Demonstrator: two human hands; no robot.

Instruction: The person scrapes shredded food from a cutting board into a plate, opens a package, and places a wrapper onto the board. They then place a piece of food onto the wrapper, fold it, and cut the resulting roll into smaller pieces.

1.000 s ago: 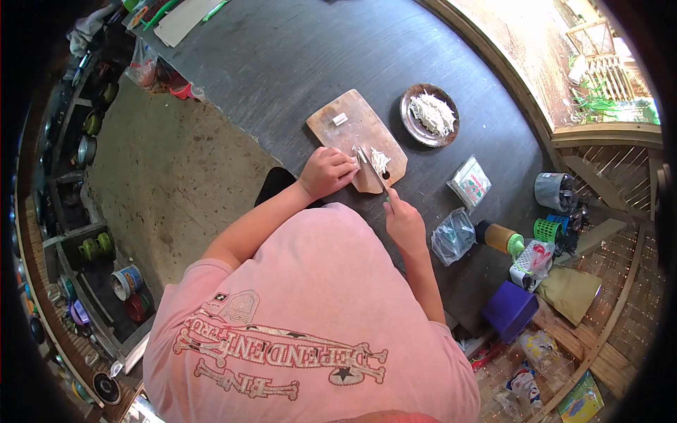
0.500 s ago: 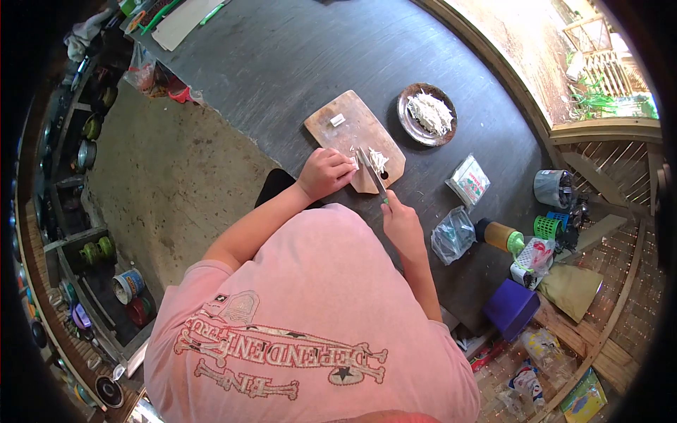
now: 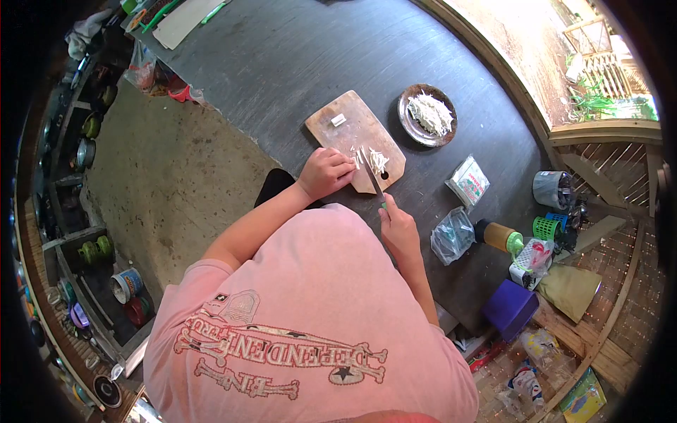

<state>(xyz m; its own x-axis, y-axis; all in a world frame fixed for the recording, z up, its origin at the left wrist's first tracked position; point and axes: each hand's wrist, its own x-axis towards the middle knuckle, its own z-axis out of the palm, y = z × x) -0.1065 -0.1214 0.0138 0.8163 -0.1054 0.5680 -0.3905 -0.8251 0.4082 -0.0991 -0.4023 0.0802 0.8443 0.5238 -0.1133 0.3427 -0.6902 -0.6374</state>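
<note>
My left hand [image 3: 328, 172] has its fingers pressed together at the lower left edge of a wooden cutting board [image 3: 355, 117], around a small white piece mostly hidden by the fingers. My right hand [image 3: 400, 223] is closed on the green handle of a knife [image 3: 373, 176]. The knife's blade lies over the board, beside my left fingertips. Thin white strips [image 3: 379, 161] sit to the right of the blade. Farther up the board is a short white block [image 3: 338, 120]. A round dish [image 3: 403, 113] heaped with white shreds [image 3: 431, 114] stands right of the board.
Right of my right hand are a white printed packet [image 3: 468, 182], a clear plastic bag [image 3: 453, 236] and a bottle [image 3: 498, 235] lying on its side. A purple container [image 3: 510, 309] and a grey bucket [image 3: 553, 189] are farther right. Papers [image 3: 185, 21] lie at the upper left of the table.
My right hand and the knife have shifted slightly left, closer to my left fingertips. More cut strips show by the blade. My left hand has barely moved.
</note>
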